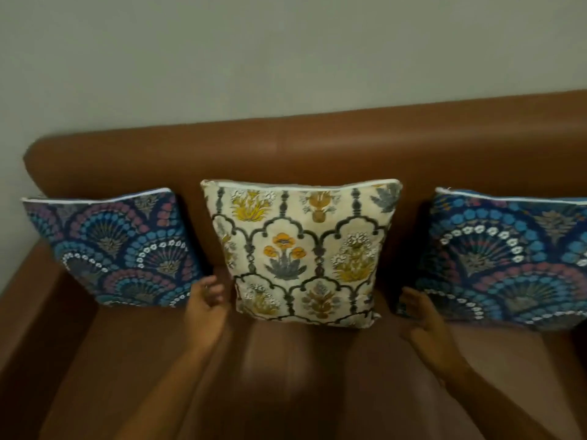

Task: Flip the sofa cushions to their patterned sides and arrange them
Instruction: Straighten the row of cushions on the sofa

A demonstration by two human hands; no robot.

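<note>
**Three cushions upright, patterned faces out; both hands empty**

I record three cushions standing along the brown sofa (301,147), each leaning on its backrest. The cream floral cushion (301,252) sits at centre frame. A blue fan-pattern cushion (114,246) stands at the left, near the armrest, and a second blue fan-pattern cushion (511,258) stands at the right, cut off by the frame edge. Gaps of bare backrest separate all three.

My left hand (206,300) hovers in the gap between the left and centre cushions, fingers loosely curled, gripping nothing. My right hand (419,315) is spread flat at the lower left corner of the right cushion; motion blur prevents me confirming contact. A plain grey wall (286,52) fills the upper frame. The seat in front lies bare.
</note>
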